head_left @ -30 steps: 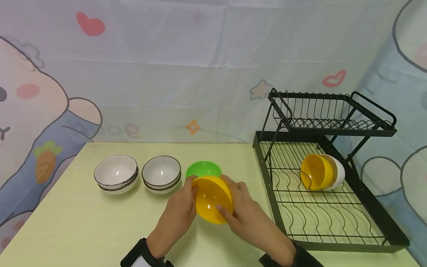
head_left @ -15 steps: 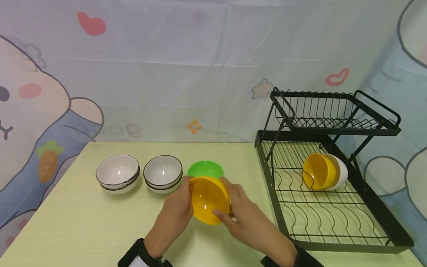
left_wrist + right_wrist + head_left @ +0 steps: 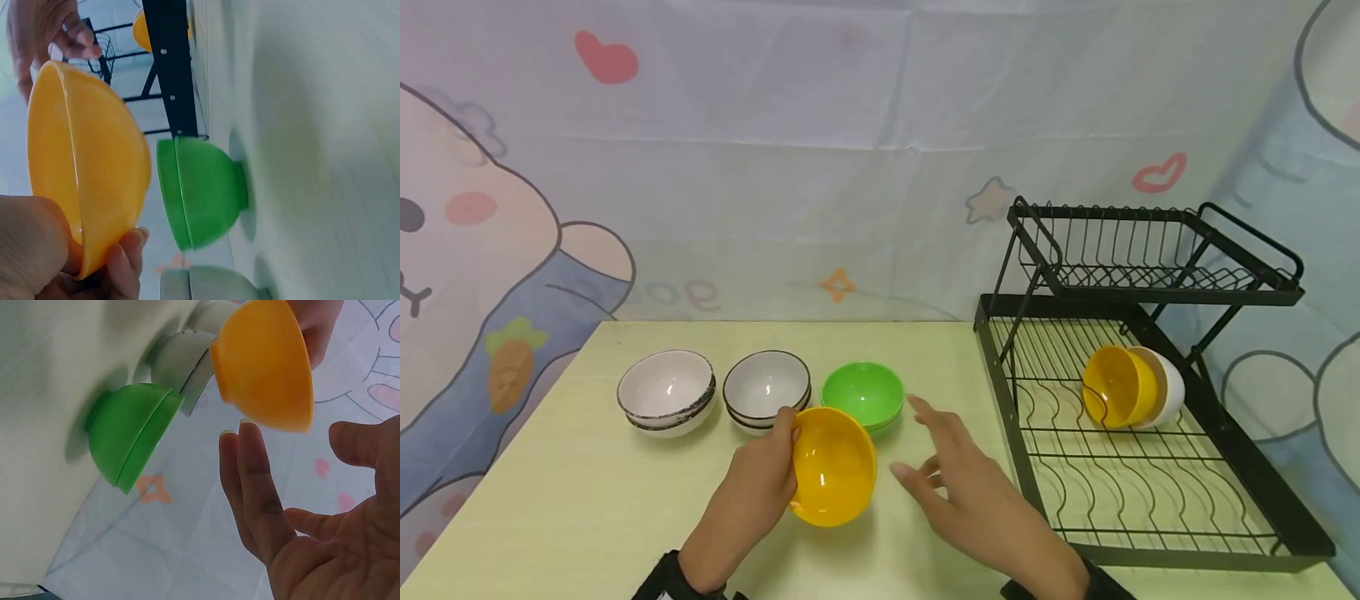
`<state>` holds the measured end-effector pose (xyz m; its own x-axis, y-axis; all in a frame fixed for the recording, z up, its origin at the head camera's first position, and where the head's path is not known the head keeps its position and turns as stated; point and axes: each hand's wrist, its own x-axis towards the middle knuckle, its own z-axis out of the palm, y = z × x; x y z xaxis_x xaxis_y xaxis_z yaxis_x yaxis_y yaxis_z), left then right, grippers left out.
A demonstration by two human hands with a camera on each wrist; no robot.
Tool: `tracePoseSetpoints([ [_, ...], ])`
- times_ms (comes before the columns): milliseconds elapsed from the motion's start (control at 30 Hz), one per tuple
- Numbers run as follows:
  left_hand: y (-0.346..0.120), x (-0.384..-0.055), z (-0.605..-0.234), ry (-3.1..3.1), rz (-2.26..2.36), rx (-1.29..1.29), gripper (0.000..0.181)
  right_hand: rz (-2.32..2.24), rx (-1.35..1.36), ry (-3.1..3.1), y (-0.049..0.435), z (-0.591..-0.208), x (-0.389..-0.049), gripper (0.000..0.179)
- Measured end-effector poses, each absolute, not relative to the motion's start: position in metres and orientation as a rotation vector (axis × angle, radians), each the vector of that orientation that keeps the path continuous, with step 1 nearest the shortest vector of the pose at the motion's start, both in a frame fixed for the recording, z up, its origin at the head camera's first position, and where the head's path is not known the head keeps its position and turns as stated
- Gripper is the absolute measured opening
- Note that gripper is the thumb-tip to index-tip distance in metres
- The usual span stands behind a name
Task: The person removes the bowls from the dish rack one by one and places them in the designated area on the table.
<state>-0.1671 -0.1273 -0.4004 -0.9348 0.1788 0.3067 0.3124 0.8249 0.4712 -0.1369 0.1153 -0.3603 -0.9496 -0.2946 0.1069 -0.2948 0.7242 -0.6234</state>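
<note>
A yellow bowl (image 3: 833,467) is held up over the table, tilted with its inside facing the head camera. My left hand (image 3: 756,479) pinches its left rim, thumb inside and fingers behind, as the left wrist view shows. To the right of the bowl, my right hand (image 3: 966,492) is apart from it, thumb and fingers spread and holding nothing. Behind the yellow bowl stand nested green bowls (image 3: 863,393), upright on the table; in the left wrist view the green bowls (image 3: 203,194) show a double rim.
Two stacks of white bowls with dark rims, the left stack (image 3: 666,387) and the middle stack (image 3: 766,387), stand left of the green ones. A black two-tier dish rack (image 3: 1150,454) stands at right, with a yellow bowl (image 3: 1116,387) and a white bowl (image 3: 1168,387) on its lower tier.
My right hand has let go of the yellow bowl and drawn off to its right. My left hand has carried the bowl left and slightly down, uncovering more of the green bowls.
</note>
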Motion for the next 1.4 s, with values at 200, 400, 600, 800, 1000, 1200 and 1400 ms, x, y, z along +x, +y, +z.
tracePoseSetpoints([
  [200, -0.141, -0.163, -0.401, -2.843, -0.743, -0.324, 0.011, 1.026, 0.47, -2.935, 0.118, -0.363, -0.138, 0.072],
  [400, -0.158, -0.159, -0.401, -2.9, -0.69, -0.274, 0.015, 1.02, 0.478, -2.938, 0.12, -0.364, -0.14, 0.07],
  [600, -0.185, -0.157, -0.401, -2.971, -0.628, -0.242, 0.027, 1.02, 0.475, -2.943, 0.123, -0.366, -0.142, 0.069],
  [800, -0.216, -0.157, -0.404, -3.054, -0.575, -0.199, 0.037, 1.003, 0.452, -2.952, 0.129, -0.367, -0.143, 0.069],
  [1000, -0.241, -0.156, -0.412, -3.088, -0.544, -0.124, 0.035, 1.025, 0.46, -2.926, 0.131, -0.365, -0.143, 0.068],
  [1200, -0.258, -0.158, -0.417, -3.096, -0.521, -0.085, 0.037, 1.02, 0.443, -2.931, 0.133, -0.367, -0.142, 0.068],
  [1400, -0.27, -0.162, -0.421, -3.114, -0.506, -0.072, 0.033, 1.035, 0.435, -2.935, 0.135, -0.367, -0.142, 0.068],
])
